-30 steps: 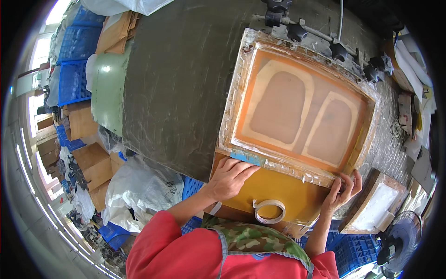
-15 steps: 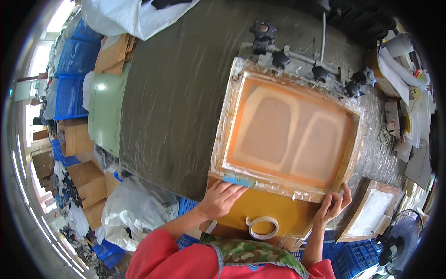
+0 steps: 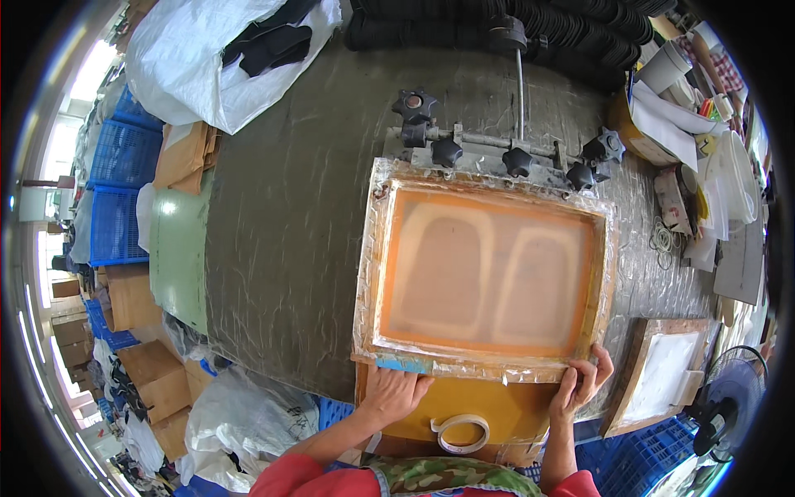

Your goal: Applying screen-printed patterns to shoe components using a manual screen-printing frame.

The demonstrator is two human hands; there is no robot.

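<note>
A wooden screen-printing frame (image 3: 480, 370) with an orange mesh (image 3: 490, 273) lies before me. Two pale rounded shapes show in the mesh. At its near left edge, beside a strip of blue tape (image 3: 402, 364), my left hand (image 3: 392, 396) is closed on the rim, its fingertips tucked out of sight. My right hand (image 3: 577, 383) grips the near right corner, fingers bent round the side and thumb in front. Along the far side, a metal clamp bar (image 3: 497, 147) with black star knobs (image 3: 517, 161) joins the frame.
A roll of tape (image 3: 462, 434) rests on a yellow-brown board (image 3: 468, 404) nearest me. Rightward are a smaller framed screen (image 3: 662, 373), a fan (image 3: 729, 406) and a blue crate (image 3: 642, 460). Black stacked pieces (image 3: 497, 29) and a white sack (image 3: 195, 62) stand at the back.
The camera view has shifted, so the frame sits lower and straighter in the picture. Both hands remain at its near edge; the left fingertips now show less.
</note>
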